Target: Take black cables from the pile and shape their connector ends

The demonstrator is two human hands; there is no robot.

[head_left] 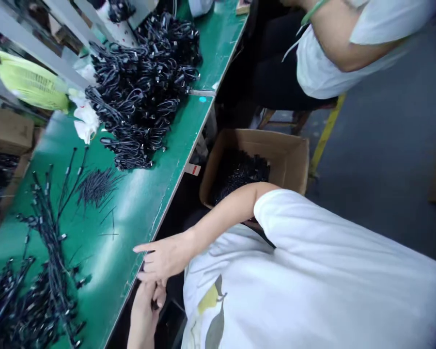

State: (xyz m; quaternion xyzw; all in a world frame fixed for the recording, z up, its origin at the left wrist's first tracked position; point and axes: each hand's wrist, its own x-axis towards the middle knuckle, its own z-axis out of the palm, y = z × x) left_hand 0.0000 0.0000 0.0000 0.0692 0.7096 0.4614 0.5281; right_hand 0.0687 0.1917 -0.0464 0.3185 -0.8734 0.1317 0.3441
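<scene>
At the front edge of the green table [131,198], my two hands meet. My right hand [169,257] has its index finger stretched toward the table, while its other fingers bend in against my left hand. Just below it, my left hand [147,300] is closed with curled fingers. A small dark bit shows between them, too hidden to name. Nearest on the table are a few loose thin black ties [111,228] and a pile of such ties [98,186]. Long black cables [51,237] lie beyond, with a heap of cables [25,305] at lower left.
A large heap of bundled black cables [145,92] covers the table's upper part, beside a yellow-green bag [29,80]. A cardboard box [287,160] with black cables stands on the floor by my right arm. Another person [323,63] sits farther along the table.
</scene>
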